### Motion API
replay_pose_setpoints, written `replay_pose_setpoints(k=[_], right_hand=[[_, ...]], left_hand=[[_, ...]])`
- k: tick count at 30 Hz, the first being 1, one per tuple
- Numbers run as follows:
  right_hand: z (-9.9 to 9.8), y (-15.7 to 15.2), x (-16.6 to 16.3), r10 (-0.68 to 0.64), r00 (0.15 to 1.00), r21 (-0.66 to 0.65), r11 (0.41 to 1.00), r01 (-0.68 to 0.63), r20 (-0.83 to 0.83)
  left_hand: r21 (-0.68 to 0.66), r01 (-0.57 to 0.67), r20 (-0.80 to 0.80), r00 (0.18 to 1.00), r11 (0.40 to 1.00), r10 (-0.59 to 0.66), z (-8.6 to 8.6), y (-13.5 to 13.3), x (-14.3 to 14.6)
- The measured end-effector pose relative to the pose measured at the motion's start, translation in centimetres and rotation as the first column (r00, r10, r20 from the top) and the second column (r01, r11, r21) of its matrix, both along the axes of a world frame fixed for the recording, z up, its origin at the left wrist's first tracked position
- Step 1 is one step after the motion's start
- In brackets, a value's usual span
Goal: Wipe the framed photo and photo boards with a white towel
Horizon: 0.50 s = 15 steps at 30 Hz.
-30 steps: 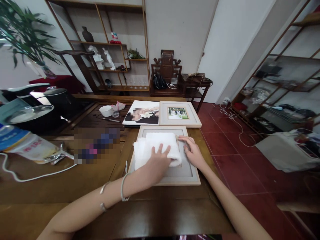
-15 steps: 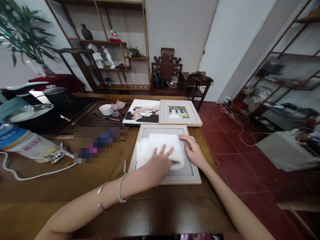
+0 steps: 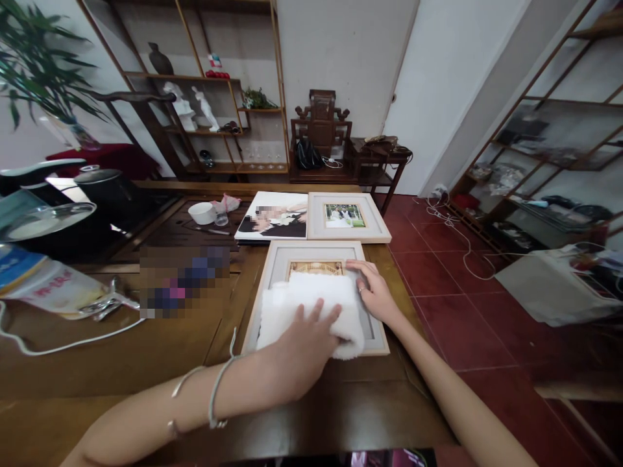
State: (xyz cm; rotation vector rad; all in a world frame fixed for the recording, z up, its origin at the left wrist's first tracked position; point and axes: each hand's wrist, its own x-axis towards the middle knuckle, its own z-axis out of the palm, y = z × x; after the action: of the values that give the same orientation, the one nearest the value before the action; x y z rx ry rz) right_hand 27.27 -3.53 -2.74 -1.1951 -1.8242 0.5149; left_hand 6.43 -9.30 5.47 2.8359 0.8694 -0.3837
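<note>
A folded white towel (image 3: 306, 298) lies over the glass of a light-wood picture frame (image 3: 315, 245) on the wooden table. My left hand (image 3: 304, 347) presses on it from above, fingers spread across the cloth and thumb tucked at its fold. Above the towel's far edge shows the top of a gold-toned picture (image 3: 316, 267); the rest is covered. My right hand (image 3: 377, 295), wearing a ring, rests on the frame's right side with its fingers stretched out over the border.
Behind lie a photo panel (image 3: 272, 217) and a second framed picture (image 3: 348, 217). To the left are a white bowl (image 3: 202, 213), a printed bag (image 3: 53, 282), a white cable (image 3: 73, 344) and a lidded pan (image 3: 53, 224). The red tiled floor (image 3: 438, 272) begins beyond the table's right edge.
My left hand has drawn the towel toward me, uncovering the picture's upper strip. My right hand stays at the frame's right side. The view has shifted slightly.
</note>
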Motion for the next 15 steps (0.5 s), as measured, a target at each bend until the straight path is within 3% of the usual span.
replay_pose_setpoints(k=[4,10,15], right_hand=[[-0.1,0.0,0.0,-0.001,1.0,-0.003,1.0,0.001,0.006],[-0.2,0.0,0.0,-0.028,1.0,-0.011,1.0,0.028,0.002],[0.0,-0.2,0.0,-0.033,0.999,-0.009,0.999,0.033,-0.028]], left_hand=[[0.06,-0.04,0.025,0.999,0.997,0.039,-0.9,0.0,0.6],[0.177,-0.166,0.158,0.978,0.97,0.139,-3.3,5.8,1.0],[0.216,-0.168,0.187,0.974,0.962,0.129,-3.0,8.7,1.5]])
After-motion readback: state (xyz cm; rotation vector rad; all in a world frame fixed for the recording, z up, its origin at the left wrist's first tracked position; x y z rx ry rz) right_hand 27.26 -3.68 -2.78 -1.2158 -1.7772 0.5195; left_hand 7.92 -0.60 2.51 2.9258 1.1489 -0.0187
